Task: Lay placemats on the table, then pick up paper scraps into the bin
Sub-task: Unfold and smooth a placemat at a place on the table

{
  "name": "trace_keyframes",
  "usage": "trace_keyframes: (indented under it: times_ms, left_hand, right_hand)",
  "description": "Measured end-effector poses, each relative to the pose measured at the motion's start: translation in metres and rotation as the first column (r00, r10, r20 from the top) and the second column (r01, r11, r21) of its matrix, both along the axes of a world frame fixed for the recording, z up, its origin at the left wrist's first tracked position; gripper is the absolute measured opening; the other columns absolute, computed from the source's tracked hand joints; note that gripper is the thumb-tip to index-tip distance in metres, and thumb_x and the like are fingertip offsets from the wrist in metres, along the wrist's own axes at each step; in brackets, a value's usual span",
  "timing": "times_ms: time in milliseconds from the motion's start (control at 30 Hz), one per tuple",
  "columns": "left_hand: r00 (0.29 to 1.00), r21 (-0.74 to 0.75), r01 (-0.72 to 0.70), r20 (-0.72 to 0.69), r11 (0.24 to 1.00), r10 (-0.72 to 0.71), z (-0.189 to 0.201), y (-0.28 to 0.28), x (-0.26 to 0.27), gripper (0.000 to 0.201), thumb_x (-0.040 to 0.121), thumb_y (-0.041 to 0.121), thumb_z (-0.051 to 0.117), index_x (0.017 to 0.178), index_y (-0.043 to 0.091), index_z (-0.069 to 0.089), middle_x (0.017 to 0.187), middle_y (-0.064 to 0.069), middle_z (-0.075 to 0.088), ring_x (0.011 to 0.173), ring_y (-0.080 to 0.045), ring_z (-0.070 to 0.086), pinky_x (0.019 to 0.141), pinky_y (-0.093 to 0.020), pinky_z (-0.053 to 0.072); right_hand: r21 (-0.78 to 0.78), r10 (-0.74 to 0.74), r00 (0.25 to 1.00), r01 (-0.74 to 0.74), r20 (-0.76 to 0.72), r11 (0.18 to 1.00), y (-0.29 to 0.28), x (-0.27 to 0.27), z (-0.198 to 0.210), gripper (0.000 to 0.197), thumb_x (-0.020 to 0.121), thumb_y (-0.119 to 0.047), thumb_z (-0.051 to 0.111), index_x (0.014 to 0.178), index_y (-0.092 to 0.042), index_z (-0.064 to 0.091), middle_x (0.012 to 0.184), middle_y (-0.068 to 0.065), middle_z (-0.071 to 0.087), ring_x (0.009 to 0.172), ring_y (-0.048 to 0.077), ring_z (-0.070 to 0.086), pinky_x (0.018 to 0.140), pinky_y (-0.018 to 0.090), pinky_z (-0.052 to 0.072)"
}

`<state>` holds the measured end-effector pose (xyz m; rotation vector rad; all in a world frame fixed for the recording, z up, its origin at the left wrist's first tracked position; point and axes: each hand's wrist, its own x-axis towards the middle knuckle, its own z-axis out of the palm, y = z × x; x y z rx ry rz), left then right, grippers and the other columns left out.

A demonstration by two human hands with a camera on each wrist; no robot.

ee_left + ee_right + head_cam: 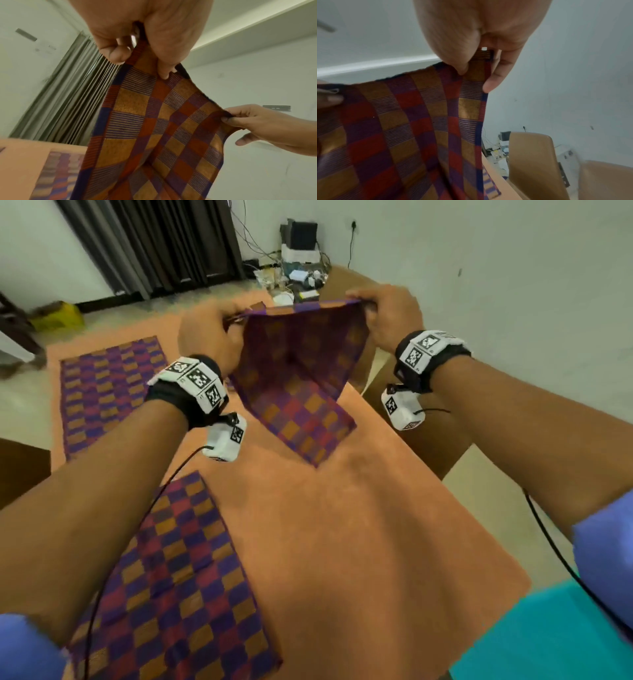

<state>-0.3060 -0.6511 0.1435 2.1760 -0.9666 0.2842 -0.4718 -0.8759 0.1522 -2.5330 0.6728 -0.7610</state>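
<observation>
A checked purple, red and orange placemat (298, 378) hangs in the air over the orange table (359, 525); its lower end rests on the tabletop. My left hand (219, 333) pinches its upper left corner and my right hand (380, 313) pinches its upper right corner. The left wrist view shows the placemat (154, 128) under my left hand (142, 47), with my right hand (254, 124) pinching the far corner. In the right wrist view my right hand (481, 67) pinches the placemat (406, 128). Two more placemats lie flat on the table, one far left (109, 392), one near left (178, 583).
A brown chair (421, 419) stands at the table's right side, also the chair (532, 162) in the right wrist view. Clutter and cables (298, 275) sit on the floor by the far wall. A yellow object (58, 318) lies at far left. A teal surface (548, 635) is near right.
</observation>
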Motion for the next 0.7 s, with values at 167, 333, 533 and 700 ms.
trace_keyframes:
  times_ms: [167, 333, 533, 700]
  left_hand:
    - [0.986, -0.104, 0.078, 0.154, 0.991, -0.061, 0.029, 0.008, -0.019, 0.034, 0.080, 0.029, 0.051, 0.108, 0.032, 0.071, 0.092, -0.003, 0.069, 0.090, -0.026, 0.060, 0.077, -0.031, 0.045]
    - [0.968, -0.092, 0.250, 0.054, 0.964, -0.246, -0.039, 0.031, -0.079, 0.030, 0.080, 0.029, 0.054, 0.105, 0.029, 0.072, 0.085, -0.003, 0.062, 0.084, -0.029, 0.058, 0.077, -0.045, 0.047]
    - [0.911, 0.326, 0.409, -0.082, 0.853, -0.405, -0.164, 0.054, -0.170, 0.042, 0.073, 0.026, 0.041, 0.097, 0.029, 0.075, 0.079, -0.001, 0.064, 0.079, -0.034, 0.056, 0.068, -0.044, 0.046]
    - [0.836, 0.545, 0.548, -0.361, 0.635, -0.413, -0.222, 0.072, -0.240, 0.035, 0.088, 0.028, 0.044, 0.110, 0.037, 0.069, 0.095, -0.001, 0.063, 0.092, -0.028, 0.053, 0.075, -0.037, 0.044]
  right_hand:
    - [0.087, 0.106, 0.972, -0.126, 0.211, 0.988, -0.016, -0.015, 0.027, 0.043, 0.084, -0.029, 0.042, 0.116, -0.023, 0.070, 0.114, -0.005, 0.070, 0.105, 0.009, 0.062, 0.096, 0.030, 0.050]
    - [0.043, 0.167, 0.986, -0.166, -0.022, 0.985, -0.028, -0.080, -0.035, 0.039, 0.089, -0.006, 0.047, 0.116, -0.022, 0.069, 0.110, 0.001, 0.068, 0.093, 0.011, 0.058, 0.087, 0.021, 0.045]
    - [0.171, 0.184, 0.916, -0.129, -0.357, 0.977, -0.010, -0.184, -0.167, 0.040, 0.082, -0.014, 0.045, 0.110, -0.015, 0.073, 0.118, 0.008, 0.069, 0.109, 0.026, 0.064, 0.095, 0.024, 0.044]
    - [0.204, 0.165, 0.803, -0.055, -0.572, 0.977, 0.018, -0.264, -0.251, 0.041, 0.085, 0.003, 0.052, 0.119, -0.012, 0.069, 0.134, 0.017, 0.058, 0.127, 0.034, 0.053, 0.108, 0.038, 0.035]
